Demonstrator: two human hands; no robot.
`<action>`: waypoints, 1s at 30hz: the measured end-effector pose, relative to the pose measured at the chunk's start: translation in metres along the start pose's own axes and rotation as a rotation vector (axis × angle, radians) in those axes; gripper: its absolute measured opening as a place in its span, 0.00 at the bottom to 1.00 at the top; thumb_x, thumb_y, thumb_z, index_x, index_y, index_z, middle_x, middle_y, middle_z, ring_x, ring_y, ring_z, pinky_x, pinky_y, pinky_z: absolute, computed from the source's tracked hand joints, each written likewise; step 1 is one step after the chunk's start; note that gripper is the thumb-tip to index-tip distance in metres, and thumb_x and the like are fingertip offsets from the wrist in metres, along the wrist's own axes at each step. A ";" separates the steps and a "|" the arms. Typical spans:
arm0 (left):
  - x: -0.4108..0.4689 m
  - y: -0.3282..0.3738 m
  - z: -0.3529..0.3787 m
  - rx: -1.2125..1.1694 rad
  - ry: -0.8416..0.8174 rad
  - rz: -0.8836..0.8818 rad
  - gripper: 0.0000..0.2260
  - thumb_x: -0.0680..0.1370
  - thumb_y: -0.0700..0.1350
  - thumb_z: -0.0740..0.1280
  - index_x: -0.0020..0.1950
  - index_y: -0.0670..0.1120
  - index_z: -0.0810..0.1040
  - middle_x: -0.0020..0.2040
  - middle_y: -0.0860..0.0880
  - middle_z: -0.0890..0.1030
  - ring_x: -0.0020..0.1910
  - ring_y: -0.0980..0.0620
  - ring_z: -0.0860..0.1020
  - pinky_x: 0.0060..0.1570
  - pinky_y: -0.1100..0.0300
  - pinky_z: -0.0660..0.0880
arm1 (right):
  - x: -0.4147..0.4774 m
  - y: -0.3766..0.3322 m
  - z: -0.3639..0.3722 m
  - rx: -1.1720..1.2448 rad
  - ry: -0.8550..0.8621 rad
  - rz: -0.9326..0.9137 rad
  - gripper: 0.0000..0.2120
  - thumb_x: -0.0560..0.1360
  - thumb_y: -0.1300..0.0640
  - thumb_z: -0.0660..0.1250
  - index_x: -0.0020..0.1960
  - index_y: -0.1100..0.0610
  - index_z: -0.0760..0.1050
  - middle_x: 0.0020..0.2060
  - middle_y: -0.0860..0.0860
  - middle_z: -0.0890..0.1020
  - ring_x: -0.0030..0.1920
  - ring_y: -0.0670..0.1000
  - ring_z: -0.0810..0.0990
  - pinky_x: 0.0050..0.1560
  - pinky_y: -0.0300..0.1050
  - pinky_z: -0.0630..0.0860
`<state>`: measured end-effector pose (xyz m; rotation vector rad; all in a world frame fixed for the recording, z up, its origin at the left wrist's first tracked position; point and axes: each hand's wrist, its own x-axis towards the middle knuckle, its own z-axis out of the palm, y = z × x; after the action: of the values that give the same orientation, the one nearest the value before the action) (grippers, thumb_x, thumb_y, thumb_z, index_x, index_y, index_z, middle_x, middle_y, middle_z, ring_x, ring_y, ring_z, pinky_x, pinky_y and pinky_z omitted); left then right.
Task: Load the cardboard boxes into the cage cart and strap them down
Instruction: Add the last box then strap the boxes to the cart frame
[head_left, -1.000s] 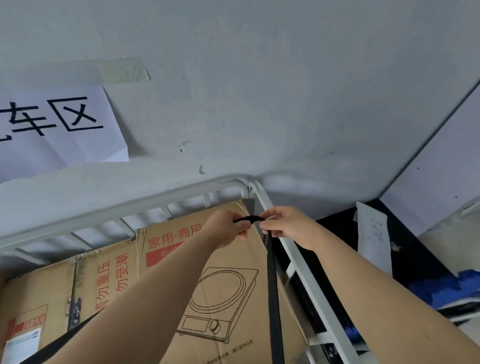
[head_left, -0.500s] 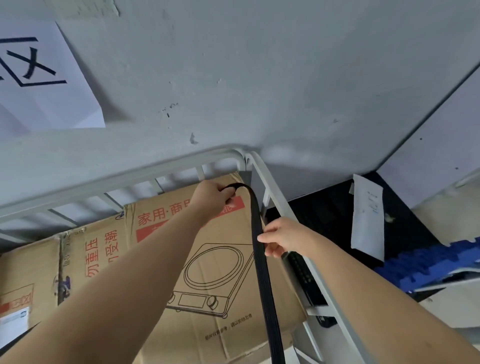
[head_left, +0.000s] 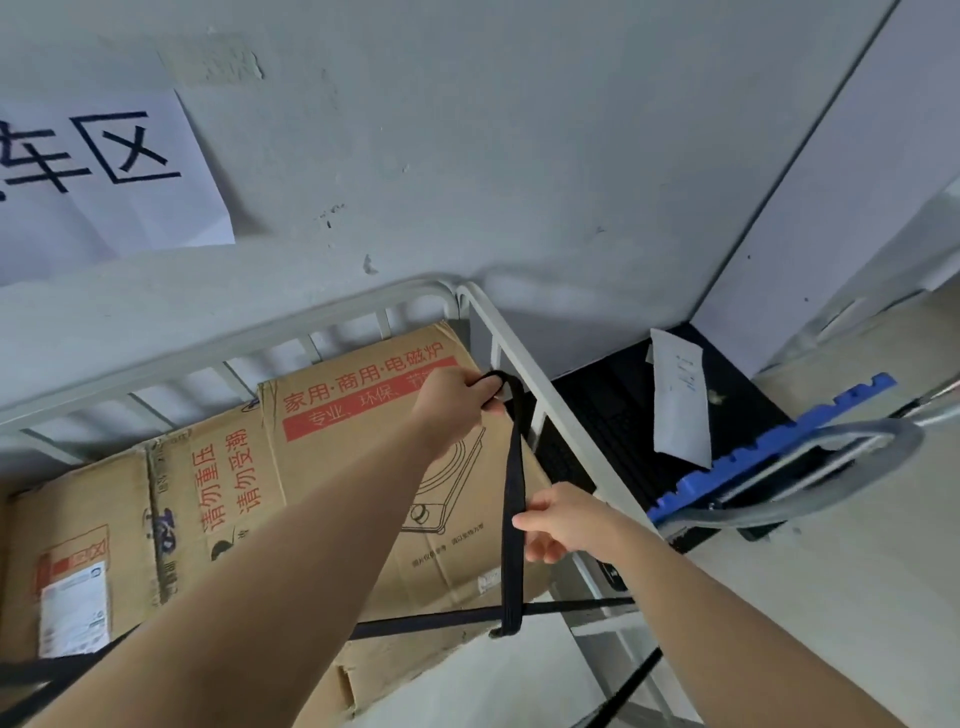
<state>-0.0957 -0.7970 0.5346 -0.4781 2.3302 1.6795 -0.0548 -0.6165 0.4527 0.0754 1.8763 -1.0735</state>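
Cardboard boxes (head_left: 332, 467) with red print and an induction-cooker drawing stand inside the white cage cart (head_left: 524, 358). A black strap (head_left: 513, 499) hangs down the front of the boxes from near the cart's top right rail. My left hand (head_left: 457, 400) grips the strap's upper loop by the top corner of the printed box. My right hand (head_left: 558, 522) pinches the same strap lower down. A second black strap (head_left: 441, 618) runs level across the boxes and crosses the hanging one near its lower end.
The cart stands against a grey wall with a paper sign (head_left: 104, 171). To the right are a black mat with a white sheet (head_left: 680, 395), a blue toothed plastic part (head_left: 769, 452) and a grey metal handle (head_left: 852, 467) on the pale floor.
My right hand has slid down the black strap, away from my left hand, which stays at the strap's top loop. The level strap has come into view.
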 end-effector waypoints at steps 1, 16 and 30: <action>-0.009 0.003 0.002 -0.003 -0.004 0.011 0.10 0.80 0.46 0.64 0.46 0.42 0.81 0.35 0.48 0.84 0.30 0.50 0.72 0.35 0.56 0.71 | -0.008 0.010 0.010 0.014 0.000 0.021 0.08 0.77 0.56 0.66 0.53 0.59 0.77 0.40 0.58 0.84 0.37 0.51 0.81 0.38 0.43 0.77; -0.123 0.019 0.002 -0.121 -0.049 0.113 0.11 0.80 0.46 0.64 0.45 0.41 0.82 0.35 0.50 0.83 0.25 0.54 0.71 0.29 0.65 0.69 | -0.127 0.057 0.066 0.149 0.218 -0.067 0.08 0.78 0.54 0.64 0.51 0.58 0.77 0.44 0.56 0.84 0.41 0.53 0.84 0.46 0.46 0.81; -0.131 0.088 -0.043 -0.187 0.075 0.200 0.10 0.80 0.46 0.64 0.45 0.42 0.82 0.34 0.49 0.83 0.25 0.54 0.69 0.28 0.63 0.68 | -0.214 -0.111 -0.037 0.250 0.464 -0.564 0.08 0.80 0.57 0.62 0.49 0.61 0.77 0.38 0.56 0.83 0.35 0.52 0.81 0.37 0.41 0.77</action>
<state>-0.0092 -0.7953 0.6735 -0.3567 2.3522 2.0174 -0.0121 -0.5813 0.6903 -0.0741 2.2295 -1.7971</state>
